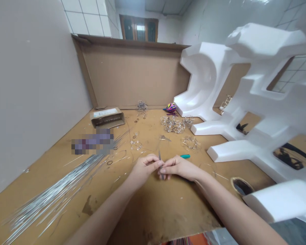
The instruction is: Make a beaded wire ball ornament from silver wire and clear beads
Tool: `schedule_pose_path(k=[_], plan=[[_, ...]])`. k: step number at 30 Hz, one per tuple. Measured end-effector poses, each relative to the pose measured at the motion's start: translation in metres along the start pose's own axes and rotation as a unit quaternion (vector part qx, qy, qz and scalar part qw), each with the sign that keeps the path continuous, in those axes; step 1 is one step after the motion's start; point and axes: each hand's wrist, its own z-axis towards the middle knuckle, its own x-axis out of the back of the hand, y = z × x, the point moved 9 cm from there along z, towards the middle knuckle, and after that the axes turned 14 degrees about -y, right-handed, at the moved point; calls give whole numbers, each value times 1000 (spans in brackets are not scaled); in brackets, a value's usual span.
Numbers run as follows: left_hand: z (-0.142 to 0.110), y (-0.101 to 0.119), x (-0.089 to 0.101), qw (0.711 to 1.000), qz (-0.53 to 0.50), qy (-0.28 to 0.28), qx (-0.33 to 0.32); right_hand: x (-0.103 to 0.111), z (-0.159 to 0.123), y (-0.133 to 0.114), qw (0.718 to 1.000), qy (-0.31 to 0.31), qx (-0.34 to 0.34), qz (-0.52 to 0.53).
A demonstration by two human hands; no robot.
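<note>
Near the middle of the work surface, my left hand [148, 166] and my right hand [177, 167] meet with their fingers pinched together. Between the fingertips stands a slim grey pointed strip [159, 156], metal by its look; its exact kind is unclear. Both hands are closed on it. A teal-handled tool [185, 156] lies just behind my right hand, its other end hidden. Beyond the fingers are a thin wire piece [165, 138] and several clear beads on wire [136, 145]. To the left lies a long bundle of straight silvery wires [63, 182].
White foam packing [229, 149] stands along the right side. Coiled wire pieces [173, 125] and a wire ring [191, 143] lie before it. An open small cardboard box [108, 119] sits at back left. The surface has a round hole [242, 186] at right.
</note>
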Motion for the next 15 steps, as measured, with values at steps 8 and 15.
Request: schedule_pose_path(k=[8,15], plan=[[-3,-23,26,983,-147,103,42,96,6,-36,728,114,-146,-660],[-3,-23,23,983,-148,95,43,75,43,-11,653,-74,-80,-749]])
